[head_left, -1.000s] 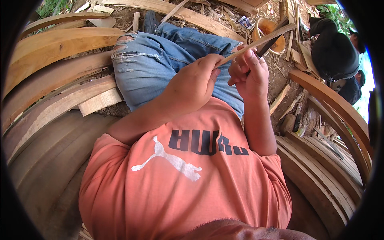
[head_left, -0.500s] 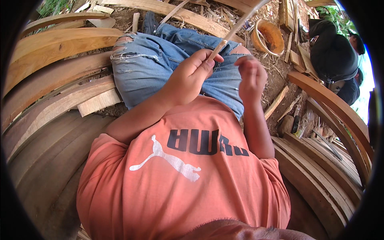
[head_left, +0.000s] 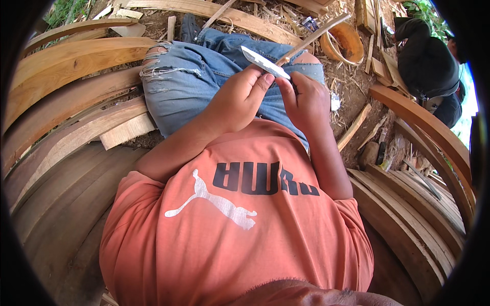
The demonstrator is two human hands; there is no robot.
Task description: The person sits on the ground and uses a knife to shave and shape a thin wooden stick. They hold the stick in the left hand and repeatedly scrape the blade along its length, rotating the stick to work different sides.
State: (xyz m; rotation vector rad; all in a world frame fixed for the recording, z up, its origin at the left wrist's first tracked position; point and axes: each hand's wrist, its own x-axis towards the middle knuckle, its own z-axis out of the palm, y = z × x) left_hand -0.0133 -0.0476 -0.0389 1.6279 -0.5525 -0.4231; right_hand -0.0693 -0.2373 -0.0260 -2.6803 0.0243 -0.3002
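My left hand [head_left: 245, 97] is closed round the near end of a slim wooden stick [head_left: 314, 37], which slants up and away to the right over my lap. In my right hand [head_left: 308, 100] is a knife [head_left: 264, 62]; its pale, bright blade lies across the stick close to my left fingers, tip toward the upper left. The fingers hide the knife's handle. My left thumb rests near the blade's lower edge, and both hands nearly meet above my jeans [head_left: 176, 81].
Curved wooden boards [head_left: 76, 84] are stacked at left, and more planks [head_left: 403, 219] at right. A yellowish round container [head_left: 352, 43] stands on ground strewn with shavings. Another person [head_left: 427, 64] in dark clothes sits at far right.
My right hand has moved left to the stick, and the knife blade now shows across it. The stick's far end has dropped a little; my left hand has kept its place.
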